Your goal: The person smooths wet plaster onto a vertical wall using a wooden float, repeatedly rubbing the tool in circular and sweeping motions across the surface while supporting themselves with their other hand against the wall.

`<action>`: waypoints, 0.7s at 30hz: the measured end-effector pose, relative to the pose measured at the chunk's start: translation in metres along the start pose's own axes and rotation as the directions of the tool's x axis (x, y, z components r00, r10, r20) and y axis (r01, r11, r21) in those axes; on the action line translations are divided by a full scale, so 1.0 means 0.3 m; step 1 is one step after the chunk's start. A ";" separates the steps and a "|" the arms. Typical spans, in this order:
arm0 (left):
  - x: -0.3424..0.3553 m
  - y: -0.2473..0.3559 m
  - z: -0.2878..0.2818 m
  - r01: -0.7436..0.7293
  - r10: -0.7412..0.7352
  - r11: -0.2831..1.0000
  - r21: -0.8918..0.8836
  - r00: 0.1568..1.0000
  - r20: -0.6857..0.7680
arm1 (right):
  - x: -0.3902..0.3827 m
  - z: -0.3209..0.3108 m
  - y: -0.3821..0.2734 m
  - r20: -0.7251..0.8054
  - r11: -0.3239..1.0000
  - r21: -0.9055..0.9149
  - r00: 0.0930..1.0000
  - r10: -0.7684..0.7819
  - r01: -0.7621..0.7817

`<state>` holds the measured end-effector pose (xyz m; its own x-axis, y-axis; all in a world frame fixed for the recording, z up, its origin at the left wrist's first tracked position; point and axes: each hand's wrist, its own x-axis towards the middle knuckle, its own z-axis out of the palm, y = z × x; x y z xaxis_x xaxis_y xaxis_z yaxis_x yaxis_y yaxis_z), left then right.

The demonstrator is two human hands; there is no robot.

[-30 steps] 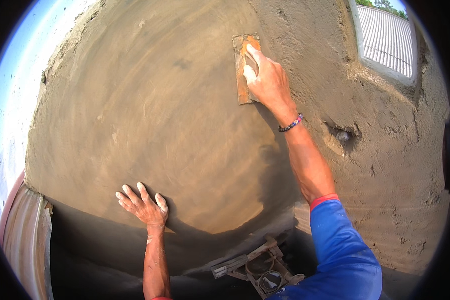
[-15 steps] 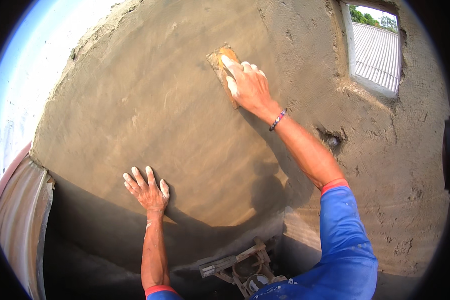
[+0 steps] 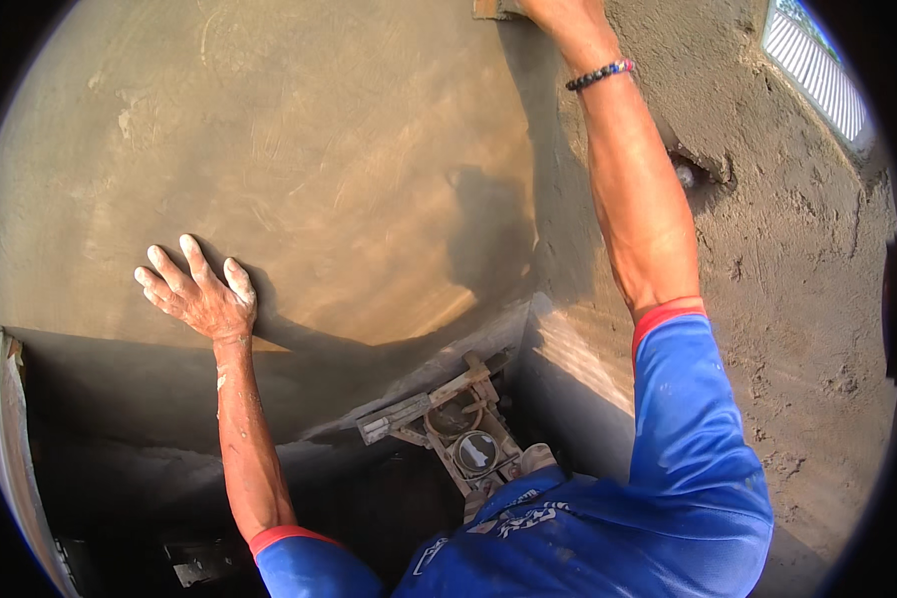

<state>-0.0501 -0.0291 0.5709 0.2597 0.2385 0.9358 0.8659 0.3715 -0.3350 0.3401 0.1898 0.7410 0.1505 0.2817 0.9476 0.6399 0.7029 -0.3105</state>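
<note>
Head camera: left of a pair worn on the person's head, looking forward and steeply down
Wall (image 3: 279, 149): faced from near, filling the view's upper left
Shirt (image 3: 618, 538): nearest the lens, seen from above, lower right of the wall
Container (image 3: 475, 453): seen from above, below the wall's sunlit part
Roof (image 3: 825, 75): farther off, right of the wall, at the fisheye rim

On the blue shirt (image 3: 658, 528) we can see a white printing (image 3: 533, 517), which stands in a slanted way, and near it, more to the left, a smaller white print (image 3: 431, 555). Both are small and tilted, so we cannot read them surely.
</note>
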 end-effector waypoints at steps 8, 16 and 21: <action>0.007 0.008 -0.001 -0.045 0.045 0.999 -0.023 0.999 -0.014 | -0.951 0.022 0.247 0.215 0.967 -0.001 0.944 0.249 -0.255; 0.002 -0.014 -0.023 -0.092 0.093 0.994 0.051 0.996 -0.010 | -1.591 0.058 0.374 0.285 0.863 0.057 0.837 0.467 -0.501; 0.001 0.001 0.021 -0.125 0.126 0.991 0.044 0.992 -0.015 | -1.732 0.071 0.397 0.265 0.853 0.037 0.828 0.494 -0.521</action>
<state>-0.0525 -0.0234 0.5703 0.3734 0.2696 0.8876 0.8067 0.3782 -0.4542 0.3221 0.1412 0.2101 0.2415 0.7533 0.6117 0.4396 0.4770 -0.7610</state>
